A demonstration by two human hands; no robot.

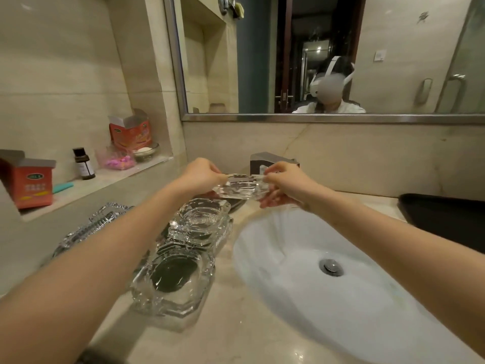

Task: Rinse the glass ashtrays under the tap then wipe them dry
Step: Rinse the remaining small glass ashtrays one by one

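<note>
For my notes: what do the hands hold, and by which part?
Both hold one glass ashtray by opposite rims: left hand, right hand.

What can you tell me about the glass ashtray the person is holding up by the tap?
The held ashtray is clear, thick, faceted glass with a round hollow and notched rim. It is held about level near the tap, past the basin's far left rim. The left hand pinches its left edge; the right hand grips its right edge, fingers beneath.

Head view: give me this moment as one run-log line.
phase: pre-rinse | left hand + right hand: pinching held ashtray by opposite rims | position: near tap, above basin edge | counter: other ashtrays waiting
</note>
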